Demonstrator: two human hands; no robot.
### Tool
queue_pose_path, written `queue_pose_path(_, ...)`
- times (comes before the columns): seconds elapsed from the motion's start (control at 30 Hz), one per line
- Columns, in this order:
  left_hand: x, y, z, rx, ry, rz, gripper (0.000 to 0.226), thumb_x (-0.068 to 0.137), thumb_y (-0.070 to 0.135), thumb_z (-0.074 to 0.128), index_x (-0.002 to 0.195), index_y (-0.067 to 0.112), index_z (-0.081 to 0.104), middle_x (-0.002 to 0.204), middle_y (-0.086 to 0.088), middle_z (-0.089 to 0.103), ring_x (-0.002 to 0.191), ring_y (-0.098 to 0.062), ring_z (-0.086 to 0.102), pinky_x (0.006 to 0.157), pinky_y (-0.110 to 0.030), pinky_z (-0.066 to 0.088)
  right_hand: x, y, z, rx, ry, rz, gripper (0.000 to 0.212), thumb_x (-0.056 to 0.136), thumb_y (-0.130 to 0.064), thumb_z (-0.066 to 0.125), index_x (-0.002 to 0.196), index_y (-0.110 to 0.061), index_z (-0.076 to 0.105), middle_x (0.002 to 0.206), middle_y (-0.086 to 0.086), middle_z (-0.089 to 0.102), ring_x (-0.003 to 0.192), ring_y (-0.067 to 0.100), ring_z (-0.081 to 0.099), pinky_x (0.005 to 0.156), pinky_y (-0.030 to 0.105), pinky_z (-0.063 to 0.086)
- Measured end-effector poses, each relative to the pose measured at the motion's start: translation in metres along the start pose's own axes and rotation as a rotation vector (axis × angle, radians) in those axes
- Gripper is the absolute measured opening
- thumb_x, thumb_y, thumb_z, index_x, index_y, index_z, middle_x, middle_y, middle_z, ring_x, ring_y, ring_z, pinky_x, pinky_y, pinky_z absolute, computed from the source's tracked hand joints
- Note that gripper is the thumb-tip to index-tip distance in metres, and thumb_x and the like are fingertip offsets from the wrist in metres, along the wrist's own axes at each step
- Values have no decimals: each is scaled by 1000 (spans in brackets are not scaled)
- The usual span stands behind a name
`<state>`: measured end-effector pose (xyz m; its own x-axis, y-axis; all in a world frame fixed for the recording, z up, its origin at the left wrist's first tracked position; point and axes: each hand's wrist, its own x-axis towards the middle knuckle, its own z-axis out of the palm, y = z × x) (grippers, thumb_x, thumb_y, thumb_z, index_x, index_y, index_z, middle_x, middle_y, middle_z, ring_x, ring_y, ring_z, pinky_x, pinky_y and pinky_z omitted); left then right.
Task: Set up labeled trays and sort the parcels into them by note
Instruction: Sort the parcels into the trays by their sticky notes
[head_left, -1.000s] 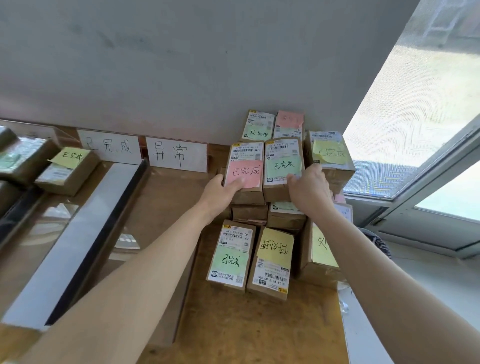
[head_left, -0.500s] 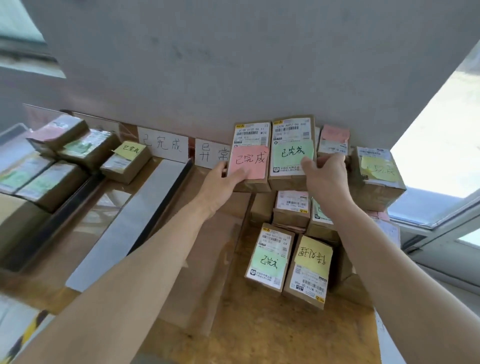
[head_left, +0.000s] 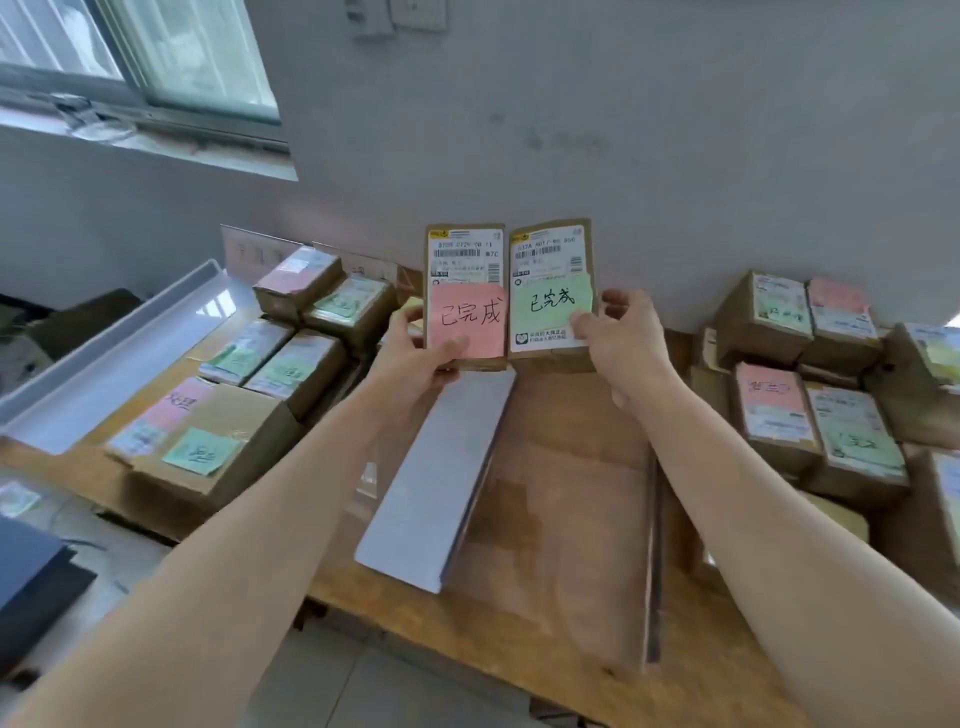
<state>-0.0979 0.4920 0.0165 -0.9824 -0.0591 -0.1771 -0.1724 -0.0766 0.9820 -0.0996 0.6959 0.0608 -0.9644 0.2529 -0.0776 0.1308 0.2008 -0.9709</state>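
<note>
Up off the table (head_left: 545, 639), two parcels held side by side: L hand (head_left: 415, 358) grips the pink-note parcel (head_left: 466, 296), R hand (head_left: 621, 332) grips the green-note parcel (head_left: 551, 291), thumbs curled over front, above the middle tray (head_left: 652, 519).

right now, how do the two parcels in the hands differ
The left parcel carries a pink note, the right parcel a green note. The left hand holds the left parcel by its lower left corner; the right hand pinches the right parcel at its right edge. The pink note nearly reaches the left parcel's bottom; the right parcel shows printing below the green note. Both are upright brown boxes, notes reading 已完成.
</note>
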Motion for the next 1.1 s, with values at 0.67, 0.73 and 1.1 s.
queue_pose_path(0.67,38,-12,-189,116,16,-190,60,87,6,62,135,20,27,108,-9,59,100,-22,63,81,-38,55,92,73,178,131,30,488,34,82,0,52,114,-9,52,112,10,65,88,25,67,70,35,59)
queue_pose_path(0.73,46,-16,-189,137,18,-219,60,87,7,63,134,21,28,109,-10,60,99,-22,63,79,-37,56,104,85,185,128,28,521,25,85,-1,52,109,-8,55,112,9,66,90,23,67,72,32,58)
queue_pose_path(1.1,96,-54,-180,231,-48,-362,48,84,14,68,121,24,38,113,-11,61,98,-24,67,83,-41,56,140,102,211,111,-19,559,25,92,10,44,112,0,54,121,19,62,98,29,65,67,29,55)
